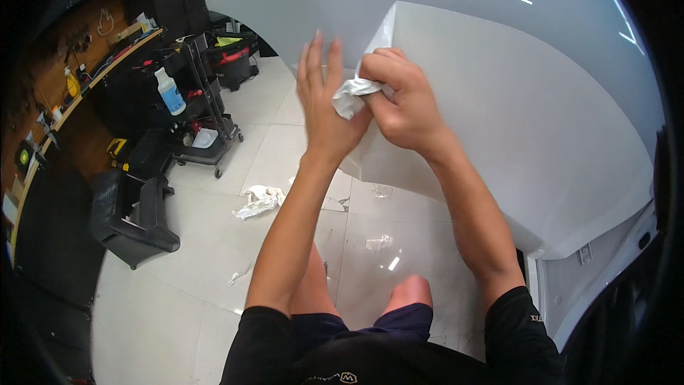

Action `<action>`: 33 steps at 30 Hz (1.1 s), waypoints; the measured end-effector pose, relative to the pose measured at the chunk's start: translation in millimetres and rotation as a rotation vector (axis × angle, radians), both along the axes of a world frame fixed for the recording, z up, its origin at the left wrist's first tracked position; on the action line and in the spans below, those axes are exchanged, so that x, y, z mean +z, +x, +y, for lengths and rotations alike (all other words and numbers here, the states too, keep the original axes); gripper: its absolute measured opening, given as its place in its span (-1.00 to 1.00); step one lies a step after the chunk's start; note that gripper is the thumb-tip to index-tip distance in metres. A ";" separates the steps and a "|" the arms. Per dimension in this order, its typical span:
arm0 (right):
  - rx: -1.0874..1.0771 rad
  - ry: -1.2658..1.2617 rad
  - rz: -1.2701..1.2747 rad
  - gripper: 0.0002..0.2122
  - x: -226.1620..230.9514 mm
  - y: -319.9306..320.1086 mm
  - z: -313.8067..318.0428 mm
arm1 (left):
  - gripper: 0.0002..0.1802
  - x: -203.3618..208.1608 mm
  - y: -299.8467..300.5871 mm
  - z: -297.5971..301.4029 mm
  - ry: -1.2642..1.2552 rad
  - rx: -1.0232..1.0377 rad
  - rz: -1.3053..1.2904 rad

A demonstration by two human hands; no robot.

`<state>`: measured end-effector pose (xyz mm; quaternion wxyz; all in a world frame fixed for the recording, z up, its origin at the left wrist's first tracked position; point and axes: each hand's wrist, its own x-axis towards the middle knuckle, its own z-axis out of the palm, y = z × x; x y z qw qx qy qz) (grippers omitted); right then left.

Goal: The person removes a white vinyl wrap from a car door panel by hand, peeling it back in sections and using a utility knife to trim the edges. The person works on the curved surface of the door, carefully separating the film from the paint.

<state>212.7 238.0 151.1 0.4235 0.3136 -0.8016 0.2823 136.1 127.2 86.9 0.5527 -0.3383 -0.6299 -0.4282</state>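
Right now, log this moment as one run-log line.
left hand: open | right hand: closed on crumpled white material | alongside: large pale surface | tiled floor: bunched white scrap

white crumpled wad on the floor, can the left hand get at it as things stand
Probably not without bending: the left hand is raised beside the right hand, while the wad lies well below on the tiled floor. Nothing appears to lie on it, though.
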 end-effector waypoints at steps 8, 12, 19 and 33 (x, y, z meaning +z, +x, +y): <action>0.065 -0.005 -0.115 -0.91 21.3 30.2 -0.7 | -0.58 9.4 18.0 60.0 0.328 -0.542 -0.069; 0.067 -0.044 -0.190 -0.92 27.9 58.8 4.4 | -0.60 15.0 47.9 64.9 0.357 -0.520 -0.034; 0.115 -0.088 -0.235 -0.93 34.2 95.7 9.7 | -0.52 17.5 76.6 70.1 0.342 -0.527 -0.032; 0.354 -1.102 -0.923 -0.45 -29.6 92.3 20.1 | -0.65 27.9 44.3 17.8 0.336 -1.003 -0.531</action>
